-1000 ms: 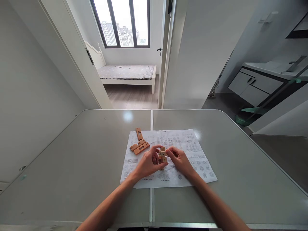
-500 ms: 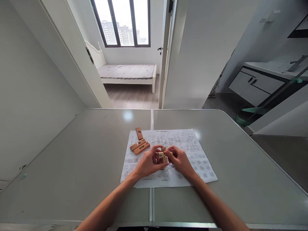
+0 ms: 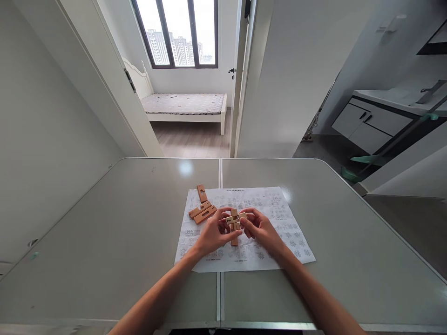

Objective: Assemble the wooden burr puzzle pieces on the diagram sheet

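Both my hands hold a small wooden puzzle assembly (image 3: 234,223) of crossed notched bars just above a printed instruction sheet (image 3: 275,218). My left hand (image 3: 213,232) pinches it from the left, fingers curled around the bars. On its right side, my right hand (image 3: 261,229) grips it with thumb and fingertips. One bar end bears a dark number. Three loose wooden pieces (image 3: 202,208) lie on the sheet's far left corner, apart from my hands.
The sheet lies on a grey folding table (image 3: 104,242) with a centre seam. Beyond the table's far edge are an open doorway to a room with a bed (image 3: 185,106), a white wall, and a cabinet (image 3: 370,125) at the right.
Both hands have shifted slightly farther up the sheet with the assembly, and it has turned so a long bar now hangs down below the fingers.
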`<state>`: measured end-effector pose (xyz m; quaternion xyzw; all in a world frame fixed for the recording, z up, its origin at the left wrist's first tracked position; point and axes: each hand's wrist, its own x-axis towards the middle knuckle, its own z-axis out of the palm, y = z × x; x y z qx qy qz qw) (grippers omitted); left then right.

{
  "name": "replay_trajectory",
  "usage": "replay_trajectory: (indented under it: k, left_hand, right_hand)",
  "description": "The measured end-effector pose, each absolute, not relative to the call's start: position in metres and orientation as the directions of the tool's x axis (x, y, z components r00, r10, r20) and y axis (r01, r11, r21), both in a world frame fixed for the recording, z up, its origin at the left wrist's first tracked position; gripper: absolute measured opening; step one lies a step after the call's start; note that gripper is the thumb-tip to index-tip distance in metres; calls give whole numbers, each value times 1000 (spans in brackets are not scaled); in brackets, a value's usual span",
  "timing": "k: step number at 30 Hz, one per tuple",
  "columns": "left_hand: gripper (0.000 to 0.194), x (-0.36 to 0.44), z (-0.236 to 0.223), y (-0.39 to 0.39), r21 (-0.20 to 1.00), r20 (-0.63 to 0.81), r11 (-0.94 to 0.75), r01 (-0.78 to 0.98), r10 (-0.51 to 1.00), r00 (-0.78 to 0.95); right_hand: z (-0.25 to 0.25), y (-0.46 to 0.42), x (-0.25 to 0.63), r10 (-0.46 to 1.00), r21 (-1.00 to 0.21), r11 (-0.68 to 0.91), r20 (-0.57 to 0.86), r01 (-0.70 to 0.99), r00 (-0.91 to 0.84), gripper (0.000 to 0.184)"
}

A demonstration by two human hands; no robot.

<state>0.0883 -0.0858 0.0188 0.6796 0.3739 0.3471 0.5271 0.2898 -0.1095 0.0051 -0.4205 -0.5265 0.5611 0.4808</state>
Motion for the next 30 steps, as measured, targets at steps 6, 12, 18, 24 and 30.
replay_trajectory:
  k: [6, 12, 18, 24, 30]
  left_hand:
    - [61, 89, 19, -86, 965, 85, -193, 175, 868, 489]
    - [63, 88, 19, -87, 955, 86, -215, 203, 859, 505]
    - [36, 88, 17, -86, 964, 145, -236, 125, 856, 496]
    - [34, 88, 18, -85, 960, 148, -245, 136, 855, 497]
    - [35, 86, 21, -86, 952, 158, -261, 158, 866, 475]
  right_hand:
    - [5, -109, 290, 988, -997, 11, 22, -75, -152, 39]
    - [7, -110, 290, 991, -999, 16, 23, -51, -130, 41]
    - [6, -110, 290, 992, -1000, -6, -3, -18, -125, 44]
    - [7, -112, 289, 990, -1000, -8, -9, 7, -143, 43]
    - [12, -114, 289, 986, -1000, -10, -11, 11, -164, 44]
